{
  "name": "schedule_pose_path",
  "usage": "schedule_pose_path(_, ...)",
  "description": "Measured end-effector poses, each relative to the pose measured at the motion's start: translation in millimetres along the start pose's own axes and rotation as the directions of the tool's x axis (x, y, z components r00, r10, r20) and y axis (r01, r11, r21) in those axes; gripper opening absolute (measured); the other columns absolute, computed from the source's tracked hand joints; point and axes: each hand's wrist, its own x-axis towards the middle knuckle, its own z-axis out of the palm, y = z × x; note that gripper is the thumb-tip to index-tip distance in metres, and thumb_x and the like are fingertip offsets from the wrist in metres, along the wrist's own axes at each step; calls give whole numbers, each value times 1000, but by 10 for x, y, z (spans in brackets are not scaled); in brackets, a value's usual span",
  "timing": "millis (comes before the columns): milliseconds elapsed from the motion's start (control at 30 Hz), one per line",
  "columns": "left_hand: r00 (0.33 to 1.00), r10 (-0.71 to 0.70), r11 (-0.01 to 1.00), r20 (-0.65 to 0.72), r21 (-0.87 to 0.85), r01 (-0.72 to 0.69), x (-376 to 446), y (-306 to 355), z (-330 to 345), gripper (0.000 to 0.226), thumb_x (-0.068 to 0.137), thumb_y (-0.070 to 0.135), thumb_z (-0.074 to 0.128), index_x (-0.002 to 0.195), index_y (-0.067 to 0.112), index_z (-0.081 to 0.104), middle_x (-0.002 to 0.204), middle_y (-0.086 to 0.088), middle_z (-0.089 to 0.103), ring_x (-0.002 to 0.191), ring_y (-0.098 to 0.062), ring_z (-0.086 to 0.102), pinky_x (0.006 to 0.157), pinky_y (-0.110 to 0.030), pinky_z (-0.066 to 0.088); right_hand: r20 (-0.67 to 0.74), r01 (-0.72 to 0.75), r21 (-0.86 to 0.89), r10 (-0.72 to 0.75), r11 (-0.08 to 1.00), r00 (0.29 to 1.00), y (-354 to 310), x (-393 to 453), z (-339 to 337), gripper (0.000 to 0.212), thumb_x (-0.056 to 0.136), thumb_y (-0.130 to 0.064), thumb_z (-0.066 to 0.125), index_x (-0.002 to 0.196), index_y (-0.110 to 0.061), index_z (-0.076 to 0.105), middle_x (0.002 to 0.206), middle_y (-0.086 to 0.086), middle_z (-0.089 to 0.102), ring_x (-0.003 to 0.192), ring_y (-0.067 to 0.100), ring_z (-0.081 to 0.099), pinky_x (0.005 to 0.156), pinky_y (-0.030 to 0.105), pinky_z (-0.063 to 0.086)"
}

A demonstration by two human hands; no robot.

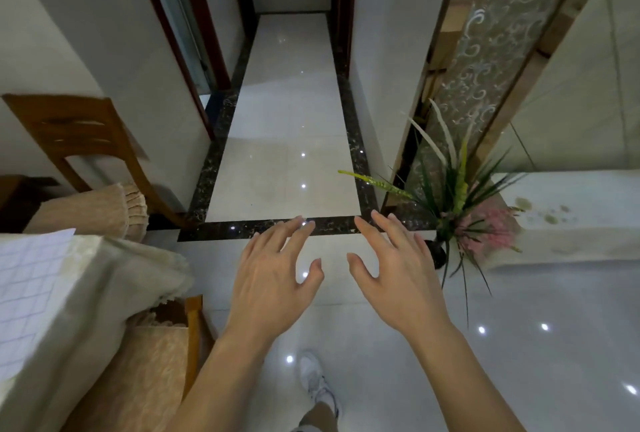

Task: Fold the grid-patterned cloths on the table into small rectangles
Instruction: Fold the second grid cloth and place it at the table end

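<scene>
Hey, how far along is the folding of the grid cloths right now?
Nothing looks done yet. One grid-patterned cloth lies flat on the table at the left edge of view, not visibly folded. Nothing is in hand: the left hand and the right hand are held out over the floor with fingers spread, away from the cloth. All the folding visible here is left.

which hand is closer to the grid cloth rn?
Left. The left hand hovers open over the floor, right of the grid cloth on the table edge; the right hand is farther right.
</scene>
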Motion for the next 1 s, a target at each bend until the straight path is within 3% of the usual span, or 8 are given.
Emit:
schedule_pose_path(133, 999, -33, 999, -22, -24, 32, 607, -279, 34, 58, 89, 53, 39, 141, 28, 50, 146, 4, 51, 131, -17, 50, 114, -42, 33, 16, 52, -39, -52, 998, 999, -107, 719, 76, 67, 89, -61, 26, 148, -33, 42, 158, -5, 36, 150, 17, 26, 121, 49, 20)
schedule_pose_path(267, 996, -70, 997, -61, -44, 68, 1198, -609, -1, 56, 88, 49, 43, 139, 28, 52, 144, 5, 52, 130, -17, 50, 110, -47, 40, 22, 115, -33, -115, 993, 993, -303, 1476, 182, 62, 91, -58, 32, 145, -31, 47, 155, -3, 41, 147, 19, 30, 118, 53, 28)
schedule_pose_path(467, 984, -162, 987, -75, 4, 162, 1705, -1137, -71, 58, 89, 51, 43, 142, 29, 48, 147, 6, 49, 134, -17, 46, 115, -45, 34, 118, 199, -15, -196, 980, 973, -636, 2270, 465, 61, 93, -56, 36, 150, -34, 38, 160, -5, 32, 150, 18, 23, 122, 51, 20)
schedule_pose_path(633, 954, -278, 957, -110, 59, 285, 1835, -1552, -175, 60, 89, 54, 40, 144, 31, 44, 150, 7, 46, 138, -15, 41, 116, -37, 19, 202, 290, 19, -287, 957, 936, -922, 2697, 776, 60, 95, -56, 37, 151, -36, 35, 162, -6, 29, 152, 16, 17, 123, 49, 17)
schedule_pose_path(767, 914, -378, 915, -146, 93, 393, 1887, -1862, -245, 60, 90, 54, 40, 146, 32, 43, 152, 7, 43, 141, -16, 37, 119, -40, 20, 256, 383, 55, -384, 922, 887, -1218, 3043, 1027, 58, 98, -55, 41, 152, -35, 34, 162, -5, 28, 152, 16, 17, 122, 48, 15)
schedule_pose_path(867, 874, -454, 873, -170, 108, 475, 1947, -2091, -296, 60, 90, 53, 40, 147, 33, 41, 154, 8, 42, 143, -15, 35, 120, -41, 19, 280, 461, 89, -466, 883, 839, -1459, 3322, 1234, 66, 92, -62, 25, 151, -35, 35, 162, -5, 29, 151, 17, 19, 121, 48, 16)
schedule_pose_path(1000, 800, -559, 799, -216, 116, 590, 2067, -2462, -366, 61, 90, 53, 39, 146, 32, 43, 153, 6, 43, 143, -16, 35, 120, -43, 20, 321, 552, 165, -574, 817, 753, -1811, 3768, 1553, 58, 97, -53, 41, 151, -33, 37, 161, -3, 30, 151, 18, 20, 120, 49, 17)
